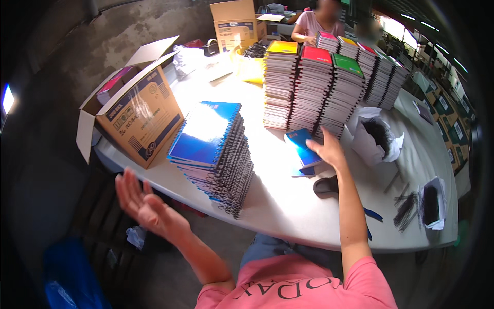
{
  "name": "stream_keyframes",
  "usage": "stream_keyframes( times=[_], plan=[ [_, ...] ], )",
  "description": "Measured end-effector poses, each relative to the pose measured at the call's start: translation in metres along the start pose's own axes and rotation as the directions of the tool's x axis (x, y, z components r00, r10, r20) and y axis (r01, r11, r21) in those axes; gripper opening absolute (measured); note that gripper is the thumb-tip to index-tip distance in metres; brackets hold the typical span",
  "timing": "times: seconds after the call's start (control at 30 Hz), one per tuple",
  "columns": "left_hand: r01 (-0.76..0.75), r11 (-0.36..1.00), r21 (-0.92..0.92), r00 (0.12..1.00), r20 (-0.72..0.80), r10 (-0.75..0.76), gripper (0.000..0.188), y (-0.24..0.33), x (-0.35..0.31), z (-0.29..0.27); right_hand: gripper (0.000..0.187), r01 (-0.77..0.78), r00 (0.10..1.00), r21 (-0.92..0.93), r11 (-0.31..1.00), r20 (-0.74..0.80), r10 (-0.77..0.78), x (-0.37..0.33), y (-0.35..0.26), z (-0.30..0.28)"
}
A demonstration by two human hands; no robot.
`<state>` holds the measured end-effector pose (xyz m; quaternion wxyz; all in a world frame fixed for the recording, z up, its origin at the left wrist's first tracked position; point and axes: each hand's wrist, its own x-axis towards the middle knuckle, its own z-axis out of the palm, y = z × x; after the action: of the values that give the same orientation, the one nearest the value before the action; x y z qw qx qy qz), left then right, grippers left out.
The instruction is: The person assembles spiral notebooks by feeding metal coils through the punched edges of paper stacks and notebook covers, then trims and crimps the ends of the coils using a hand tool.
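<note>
My left hand (149, 206) is raised off the table's front left edge, palm up, fingers spread and holding nothing. To its right stands a tall stack of spiral notebooks (203, 134) with a glossy blue cover on top and black coils along the right side. My right hand (329, 149) is over a small pile of blue-covered booklets (298, 140), its thumb against the top cover and its index finger stretched apart. The other fingers of that hand are partly hidden. Just nearer lies a dark rounded object (325, 187), partly behind my right forearm.
Tall stacks of notebooks (314, 90) with yellow, red and green covers stand behind my right hand. An open carton (139, 116) sits at left, another carton (235, 33) behind. Black coils (406, 211) and paper-wrapped bundles (378, 136) lie at right. A person (321, 23) works across the table (288, 216).
</note>
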<state>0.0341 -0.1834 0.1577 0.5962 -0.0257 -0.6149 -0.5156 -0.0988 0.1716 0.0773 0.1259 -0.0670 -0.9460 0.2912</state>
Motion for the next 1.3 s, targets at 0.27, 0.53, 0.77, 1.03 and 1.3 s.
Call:
stream_keyframes(
  times=[0.27,0.53,0.77,1.03,1.3],
  plan=[
    [-0.357,0.869,-0.344,0.825,0.319,0.465,0.05,0.06,-0.069,0.049,0.065,-0.229,0.973,0.027,0.973,0.025,0.229,-0.021,0.027,0.001],
    [-0.321,0.939,-0.122,0.554,0.78,0.29,0.052,0.055,-0.152,0.109,0.022,0.117,0.991,0.45,0.885,-0.107,-0.077,-0.103,0.002,-0.033],
    [-0.455,0.879,0.142,0.317,0.948,0.011,0.029,0.003,-0.229,0.108,0.055,0.034,0.988,0.477,0.878,0.115,-0.101,-0.162,0.086,-0.079],
    [-0.457,0.87,0.183,0.444,0.895,0.045,0.055,0.03,-0.227,0.121,0.053,-0.687,0.673,-0.113,0.717,-0.469,0.571,-0.087,0.267,-0.142],
    [-0.38,0.901,0.207,0.425,0.905,-0.029,0.05,0.032,-0.221,0.113,0.031,-0.588,0.809,-0.266,0.764,-0.195,0.554,-0.095,0.26,-0.177]
  ],
)
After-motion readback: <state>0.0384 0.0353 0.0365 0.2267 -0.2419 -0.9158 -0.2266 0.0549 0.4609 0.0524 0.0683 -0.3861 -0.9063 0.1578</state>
